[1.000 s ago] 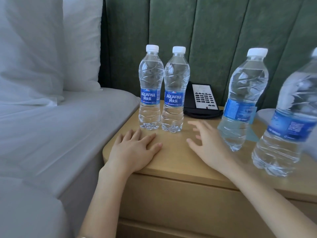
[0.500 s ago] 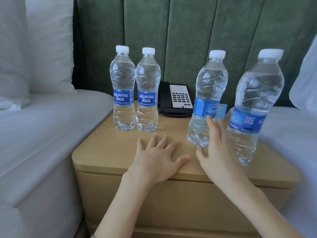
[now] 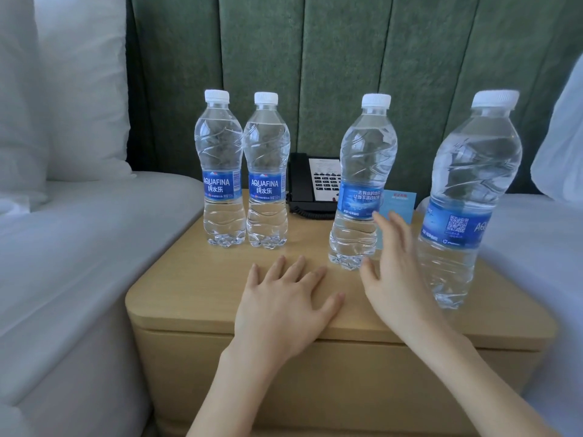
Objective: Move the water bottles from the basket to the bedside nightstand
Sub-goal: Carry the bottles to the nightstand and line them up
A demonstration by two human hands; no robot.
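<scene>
well, right hand point(image 3: 391, 272), fingers point(image 3: 397, 238) open, hangs btwn 3rd bottle point(image 3: 362, 184) & 4th bottle point(image 3: 470, 197), left hand point(image 3: 284, 307) flat on nightstand point(image 3: 195, 279): careless swipe cld topple either.

Two bare arms of one person: a left hand point(image 3: 284, 305) and a right hand point(image 3: 394, 279), both with slim fingers, on slender forearms point(image 3: 227, 389) uncovered as far as they show.

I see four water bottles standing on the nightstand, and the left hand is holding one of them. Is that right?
Not quite. In the head view the left hand holds nothing: it lies flat, fingers spread, on the nightstand top. The four water bottles do stand on it.
</scene>
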